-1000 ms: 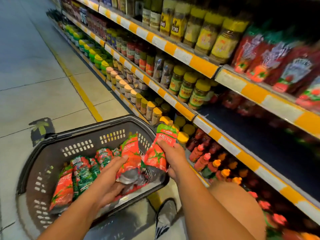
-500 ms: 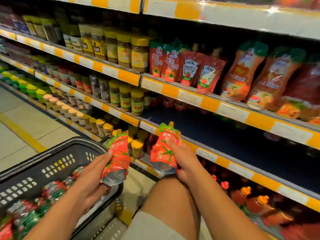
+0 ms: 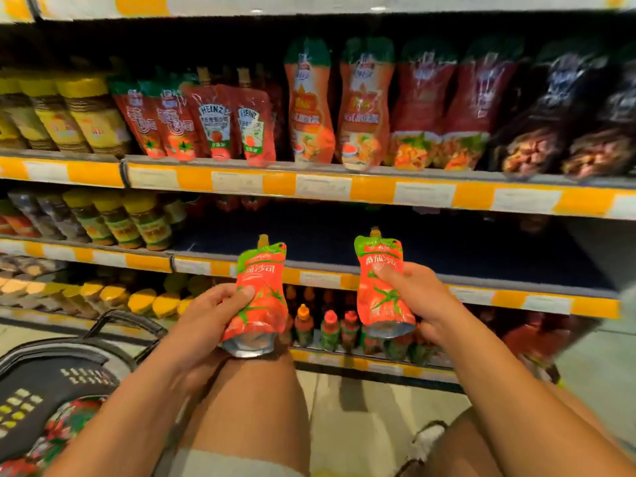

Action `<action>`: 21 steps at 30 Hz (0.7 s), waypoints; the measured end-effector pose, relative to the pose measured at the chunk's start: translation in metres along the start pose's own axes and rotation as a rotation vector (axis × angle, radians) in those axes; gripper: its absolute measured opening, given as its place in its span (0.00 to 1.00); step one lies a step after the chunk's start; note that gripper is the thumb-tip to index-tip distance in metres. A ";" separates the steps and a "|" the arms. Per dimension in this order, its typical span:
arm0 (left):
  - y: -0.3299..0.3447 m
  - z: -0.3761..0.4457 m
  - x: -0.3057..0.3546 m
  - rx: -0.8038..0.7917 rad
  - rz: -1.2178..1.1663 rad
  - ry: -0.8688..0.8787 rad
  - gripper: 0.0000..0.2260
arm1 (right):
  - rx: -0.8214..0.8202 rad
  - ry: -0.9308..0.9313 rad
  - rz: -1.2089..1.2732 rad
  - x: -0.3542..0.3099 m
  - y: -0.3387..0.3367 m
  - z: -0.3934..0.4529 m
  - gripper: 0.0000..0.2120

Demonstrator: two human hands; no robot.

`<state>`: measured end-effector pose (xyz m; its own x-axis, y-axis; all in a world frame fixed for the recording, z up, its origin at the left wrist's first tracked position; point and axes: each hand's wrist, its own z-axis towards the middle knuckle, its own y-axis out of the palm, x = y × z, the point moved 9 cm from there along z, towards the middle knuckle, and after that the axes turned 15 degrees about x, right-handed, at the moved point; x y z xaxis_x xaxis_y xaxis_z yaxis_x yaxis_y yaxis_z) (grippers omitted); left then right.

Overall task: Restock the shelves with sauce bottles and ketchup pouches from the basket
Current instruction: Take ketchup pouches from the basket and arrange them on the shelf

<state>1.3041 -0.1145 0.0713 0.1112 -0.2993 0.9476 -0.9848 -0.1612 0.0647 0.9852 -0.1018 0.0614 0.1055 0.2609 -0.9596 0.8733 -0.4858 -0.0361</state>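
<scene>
Both forearms stretched forward from the bottom of the frame, over bare knees. Left hand (image 3: 206,318) at centre, fingers curled round a red spouted ketchup pouch with green top (image 3: 258,297), thumb across its front. Right hand (image 3: 418,299) right of centre, gripping a second, matching red pouch (image 3: 382,287) likewise. Two pouches held upright, well apart, before the dark bare stretch of middle shelf (image 3: 413,256). Dark plastic basket (image 3: 51,373) at lower left, more red pouches inside, count unclear.
</scene>
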 end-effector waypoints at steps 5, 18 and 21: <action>0.071 0.007 -0.007 -0.108 0.066 -0.017 0.08 | 0.080 -0.051 -0.100 -0.008 -0.059 0.022 0.07; 0.199 0.051 -0.045 -0.227 0.238 0.006 0.16 | 0.511 -0.103 -0.021 -0.009 -0.199 0.100 0.18; 0.227 0.068 -0.044 -0.242 0.213 0.034 0.15 | 0.649 -0.109 0.099 -0.010 -0.226 0.115 0.10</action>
<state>1.0849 -0.2015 0.0229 -0.1018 -0.2701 0.9574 -0.9890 0.1313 -0.0681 0.7317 -0.0909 0.0474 0.0916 0.1198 -0.9886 0.3943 -0.9159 -0.0744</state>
